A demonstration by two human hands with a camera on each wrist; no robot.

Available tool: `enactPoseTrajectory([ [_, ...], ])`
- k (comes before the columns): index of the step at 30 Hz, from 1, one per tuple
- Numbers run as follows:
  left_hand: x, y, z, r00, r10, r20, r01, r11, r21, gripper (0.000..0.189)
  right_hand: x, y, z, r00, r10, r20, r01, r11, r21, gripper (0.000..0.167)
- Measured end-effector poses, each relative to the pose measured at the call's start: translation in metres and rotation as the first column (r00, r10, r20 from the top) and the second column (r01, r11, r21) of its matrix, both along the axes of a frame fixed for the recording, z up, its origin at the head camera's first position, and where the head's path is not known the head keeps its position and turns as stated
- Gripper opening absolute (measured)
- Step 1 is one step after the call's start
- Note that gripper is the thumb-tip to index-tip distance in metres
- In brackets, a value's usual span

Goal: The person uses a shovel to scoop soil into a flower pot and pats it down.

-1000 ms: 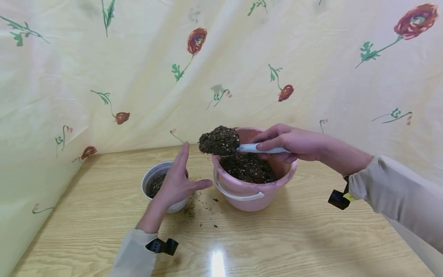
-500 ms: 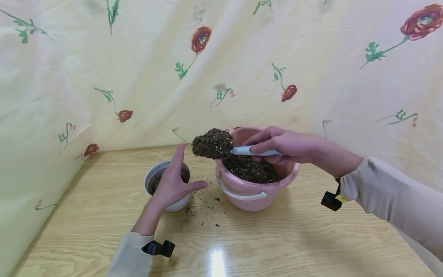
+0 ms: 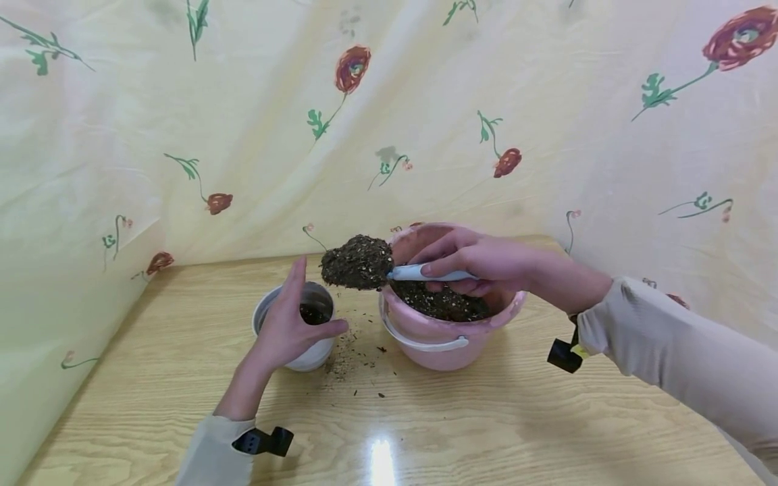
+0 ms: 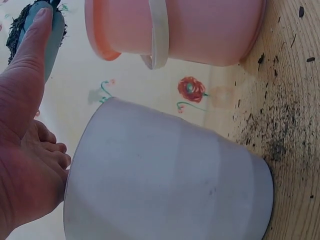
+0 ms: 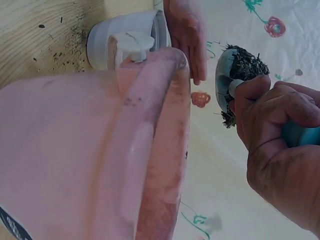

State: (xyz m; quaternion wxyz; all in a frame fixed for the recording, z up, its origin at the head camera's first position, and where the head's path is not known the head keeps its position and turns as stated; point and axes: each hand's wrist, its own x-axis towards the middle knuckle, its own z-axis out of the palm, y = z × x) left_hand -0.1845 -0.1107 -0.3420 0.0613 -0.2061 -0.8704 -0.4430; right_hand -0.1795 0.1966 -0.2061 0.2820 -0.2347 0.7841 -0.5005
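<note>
My right hand grips the light-blue handle of a garden trowel, its blade heaped with dark potting soil. The loaded blade hangs in the air between the pink bucket and the white flower pot, above their rims. My left hand is over the near side of the pot, fingers straight and thumb spread toward the bucket. In the left wrist view the pot stands upright just beyond that palm. Soil shows inside both the pot and the bucket; part of the pot's opening is hidden behind my left hand.
Crumbs of spilled soil are scattered on the wooden table between pot and bucket. The bucket's white handle hangs down its front. A flowered cloth hangs behind the table and along its left side.
My right hand has carried the soil-laden trowel leftward and slightly down, from over the bucket toward the pot. My left hand has shifted a little to the left, showing more of the pot's inside.
</note>
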Motion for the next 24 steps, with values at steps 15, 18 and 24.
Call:
enactPoseTrajectory([
  [15, 0.001, -0.01, -0.002, 1.0, -0.003, 0.0, 0.003, 0.999, 0.04, 0.127, 0.001, -0.029, -0.016, 0.997, 0.003, 0.072, -0.005, 1.0, 0.022, 0.025],
  [18, 0.002, -0.012, -0.002, 1.0, 0.018, -0.001, -0.018, 0.999, 0.027, 0.128, 0.001, -0.034, -0.02, 0.997, 0.009, 0.072, -0.01, 1.0, 0.012, 0.023],
  [24, 0.004, -0.019, -0.003, 0.998, 0.055, 0.016, -0.056, 0.998, 0.021, 0.129, 0.002, -0.042, -0.023, 0.996, 0.007, 0.089, -0.007, 1.0, 0.002, 0.024],
])
